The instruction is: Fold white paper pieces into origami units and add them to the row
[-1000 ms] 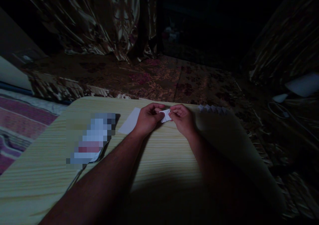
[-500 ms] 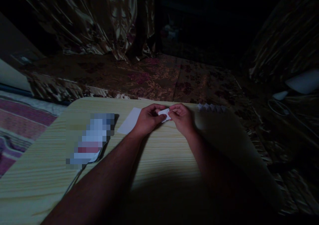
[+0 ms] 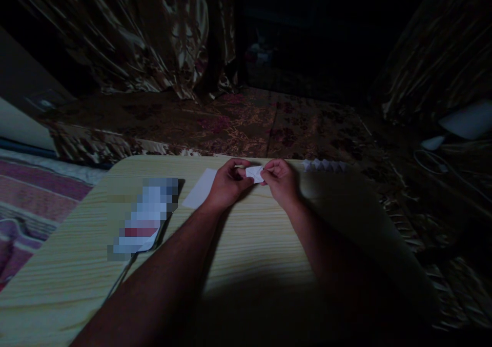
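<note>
Between my two hands is a small folded piece of white paper (image 3: 254, 174), with crease lines across its face. My left hand (image 3: 229, 183) pinches its left side, thumb along the lower edge. The right edge is held between the thumb and fingers of my right hand (image 3: 281, 181). Just left of my left hand, a flat white paper sheet (image 3: 199, 189) lies on the table, partly covered by that hand. To the right of my right hand, several small folded paper pieces (image 3: 325, 165) stand in a row near the table's far edge.
The light wood-grain table (image 3: 261, 249) has a blurred-out device (image 3: 148, 216) with a cable on its left. Beyond the far edge is a patterned cloth-covered ledge (image 3: 230, 121) under curtains (image 3: 184, 34). A white lamp-like object (image 3: 467, 121) with a cord is at right, in dim light.
The folded paper has turned to lie flatter and more level, showing more of its creased face. Both hands keep hold of it. The camera view has shifted slightly.
</note>
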### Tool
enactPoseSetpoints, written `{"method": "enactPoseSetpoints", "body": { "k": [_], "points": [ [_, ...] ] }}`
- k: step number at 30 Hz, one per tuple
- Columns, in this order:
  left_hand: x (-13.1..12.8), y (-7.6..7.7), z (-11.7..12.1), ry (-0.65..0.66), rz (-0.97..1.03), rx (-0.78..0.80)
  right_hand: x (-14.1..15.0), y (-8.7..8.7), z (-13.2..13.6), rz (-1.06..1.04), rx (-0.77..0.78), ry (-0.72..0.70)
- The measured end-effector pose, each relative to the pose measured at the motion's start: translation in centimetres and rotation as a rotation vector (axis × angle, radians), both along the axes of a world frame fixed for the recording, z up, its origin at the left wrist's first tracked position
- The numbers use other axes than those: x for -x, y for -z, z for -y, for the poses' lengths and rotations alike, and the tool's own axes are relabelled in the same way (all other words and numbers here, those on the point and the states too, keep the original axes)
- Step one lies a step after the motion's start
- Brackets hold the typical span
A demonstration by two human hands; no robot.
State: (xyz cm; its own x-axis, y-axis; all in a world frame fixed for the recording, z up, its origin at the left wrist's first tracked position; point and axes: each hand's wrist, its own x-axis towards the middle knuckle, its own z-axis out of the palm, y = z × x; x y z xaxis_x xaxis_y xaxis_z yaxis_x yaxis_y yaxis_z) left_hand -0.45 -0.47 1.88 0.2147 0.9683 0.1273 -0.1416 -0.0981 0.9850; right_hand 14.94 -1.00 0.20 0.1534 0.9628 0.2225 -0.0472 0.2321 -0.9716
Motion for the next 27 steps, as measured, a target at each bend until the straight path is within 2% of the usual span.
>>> {"method": "enactPoseSetpoints", "body": {
  "k": [4,10,13,16,20,23,25,27],
  "points": [
    [0.0,0.6,-0.3,-0.076,-0.024,-0.048,0.0,-0.1,0.0,0.08,-0.041,-0.043],
    [0.0,0.9,-0.6,-0.142,-0.093,-0.071,0.4,-0.1,0.4,0.264,-0.18,0.125],
    [0.1,0.9,-0.6,-0.163,-0.103,-0.073,0.7,-0.5,1.0,0.401,-0.257,0.071],
    [0.1,0.7,-0.5,-0.113,-0.057,-0.065,0.9,-0.9,1.3,0.471,-0.294,0.018],
    [0.1,0.3,-0.1,-0.029,0.045,-0.014,1.1,-0.9,1.3,0.486,-0.274,0.007],
    [0.1,0.3,-0.1,-0.016,0.035,-0.002,1.1,-0.5,1.1,0.475,-0.219,0.037],
    [0.1,0.4,-0.2,-0.07,-0.016,-0.025,1.0,-0.2,0.9,0.449,-0.18,0.097],
    [0.1,0.6,-0.4,-0.177,-0.057,-0.077,0.9,0.0,0.7,0.398,-0.137,0.114]
  ]
}}
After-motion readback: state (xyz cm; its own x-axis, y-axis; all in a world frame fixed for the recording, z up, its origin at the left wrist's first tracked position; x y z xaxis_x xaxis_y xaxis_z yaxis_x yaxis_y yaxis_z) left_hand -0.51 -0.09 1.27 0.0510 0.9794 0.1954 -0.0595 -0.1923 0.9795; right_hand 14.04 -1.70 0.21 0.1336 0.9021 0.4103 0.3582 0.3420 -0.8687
